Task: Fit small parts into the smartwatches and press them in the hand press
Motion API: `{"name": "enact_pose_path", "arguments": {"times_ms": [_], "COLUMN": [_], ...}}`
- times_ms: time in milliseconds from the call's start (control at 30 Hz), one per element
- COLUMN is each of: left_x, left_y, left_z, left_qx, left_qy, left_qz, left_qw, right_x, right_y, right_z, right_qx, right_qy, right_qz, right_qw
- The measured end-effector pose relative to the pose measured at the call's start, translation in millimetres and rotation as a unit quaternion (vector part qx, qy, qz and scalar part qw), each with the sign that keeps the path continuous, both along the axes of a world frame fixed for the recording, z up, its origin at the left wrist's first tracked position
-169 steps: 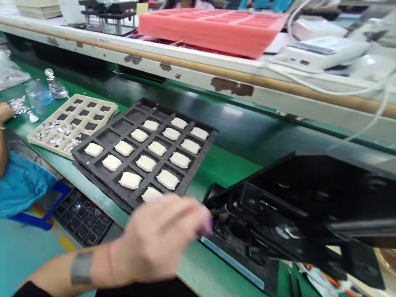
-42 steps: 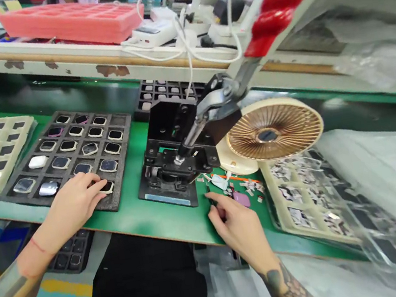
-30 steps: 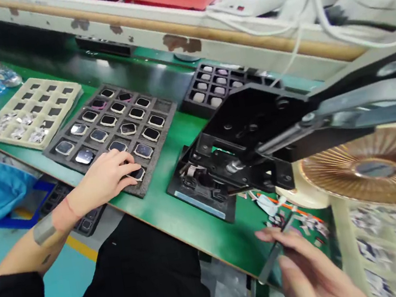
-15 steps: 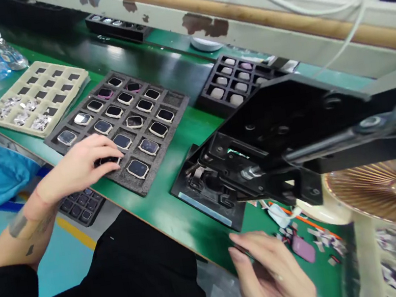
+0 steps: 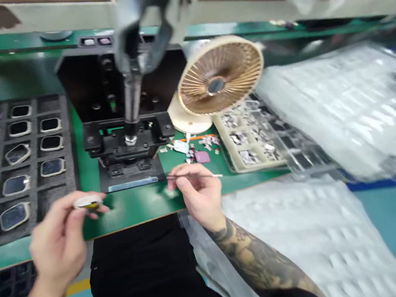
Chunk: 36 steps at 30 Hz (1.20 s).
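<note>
My left hand (image 5: 58, 244) is raised over the front of the green bench, pinching a small rounded watch-like piece (image 5: 89, 202) with a pale rim and a yellow patch. My right hand (image 5: 197, 195) holds thin metal tweezers (image 5: 209, 175) between thumb and fingers, just in front of the black press jig (image 5: 122, 142). Left of the jig lies a black foam tray (image 5: 25, 117) with several square watch-like pieces (image 5: 15, 185) in its pockets. Part of that tray is out of view past the left edge.
A beige fan (image 5: 218, 73) stands behind the jig. A beige tray of foil pieces (image 5: 245, 141) sits to its right, beside clear plastic trays (image 5: 295, 149). Scraps and a pink piece (image 5: 202, 157) lie on the green mat (image 5: 136, 207). A white plastic sheet (image 5: 300, 232) hangs below the bench.
The view has swung right. My left hand has lifted off the foam tray with a piece pinched in it. My right hand has moved in front of the jig with the tweezers.
</note>
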<state>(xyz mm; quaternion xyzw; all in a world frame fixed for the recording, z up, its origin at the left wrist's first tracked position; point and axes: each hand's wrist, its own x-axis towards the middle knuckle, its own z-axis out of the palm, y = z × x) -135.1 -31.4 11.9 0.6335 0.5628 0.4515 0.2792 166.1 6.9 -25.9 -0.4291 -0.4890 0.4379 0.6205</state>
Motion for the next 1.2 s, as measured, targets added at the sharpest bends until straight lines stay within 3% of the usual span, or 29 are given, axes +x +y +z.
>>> {"name": "enact_pose_path", "arguments": {"times_ms": [133, 233, 367, 567, 833, 1200], "left_x": [84.3, 110.9, 107.9, 109.2, 109.6, 107.2], "left_y": [1.3, 14.6, 22.2, 17.0, 15.9, 7.3], "left_z": [-17.3, -21.7, -19.6, -20.4, -21.0, -25.2], "left_qx": [-0.097, -0.140, -0.152, -0.175, -0.181, -0.188], "left_qy": [-0.235, -0.314, -0.328, -0.317, -0.313, -0.256], "left_qz": [-0.049, -0.072, -0.089, -0.083, -0.093, -0.071], "left_qw": [0.966, 0.936, 0.928, 0.928, 0.928, 0.946], "right_x": [-8.5, -10.6, -12.2, -20.4, -21.4, -23.7], "right_y": [6.4, 5.7, -2.3, -16.1, -10.6, -14.1], "right_z": [-7.3, -8.8, -7.3, -9.6, -13.8, -9.6], "right_qx": [0.020, 0.030, 0.077, 0.161, 0.213, 0.176], "right_qy": [0.053, 0.049, 0.038, -0.065, -0.104, -0.038], "right_qz": [-0.109, -0.125, -0.094, -0.088, -0.067, -0.062], "right_qw": [0.992, 0.990, 0.992, 0.981, 0.969, 0.982]}}
